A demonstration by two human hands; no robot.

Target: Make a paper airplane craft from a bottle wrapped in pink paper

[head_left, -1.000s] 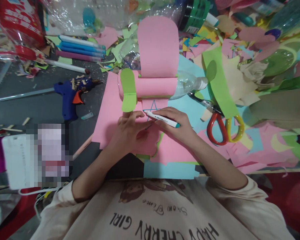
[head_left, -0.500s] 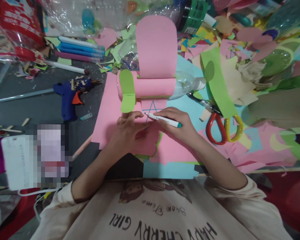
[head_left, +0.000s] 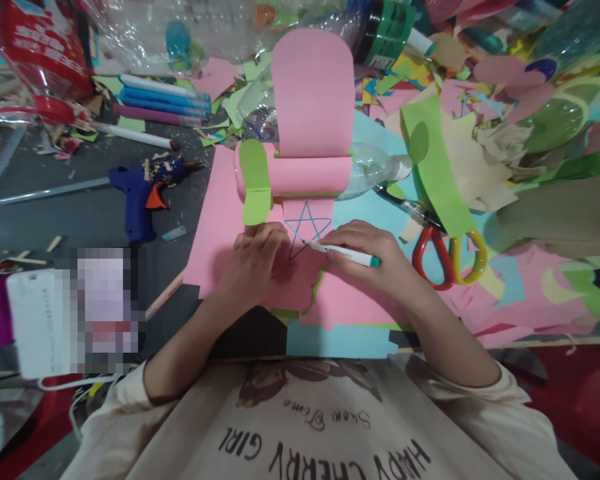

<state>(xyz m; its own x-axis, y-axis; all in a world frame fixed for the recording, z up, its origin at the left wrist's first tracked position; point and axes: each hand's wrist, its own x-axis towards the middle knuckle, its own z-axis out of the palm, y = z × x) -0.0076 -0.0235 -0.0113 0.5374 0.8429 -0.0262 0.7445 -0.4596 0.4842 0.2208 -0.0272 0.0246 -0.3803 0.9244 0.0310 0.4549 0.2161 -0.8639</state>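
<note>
My right hand [head_left: 367,250] grips a white marker [head_left: 350,254] with a green end, its tip on a pink paper flap [head_left: 325,208]. A blue outlined star [head_left: 307,220] is drawn there. Lying on the same pink paper, left of the star, my left hand [head_left: 260,257] presses down with its fingers bent and partly hiding the sheet. The flap extends from a clear plastic bottle [head_left: 375,168] wrapped in pink paper. A tall rounded pink flap [head_left: 313,93] rises on its far side, and a green strip [head_left: 255,180] crosses its left end.
On the left lie a blue glue gun [head_left: 140,197], several markers [head_left: 163,100] and a white box [head_left: 40,323]. Scissors [head_left: 433,257] with red and yellow handles rest at right, among paper scraps [head_left: 520,293]. Plastic bottles [head_left: 220,33] line the back.
My right hand and the marker have moved slightly right and toward me, baring the whole star. My left hand's fingers have drawn in, away from the star.
</note>
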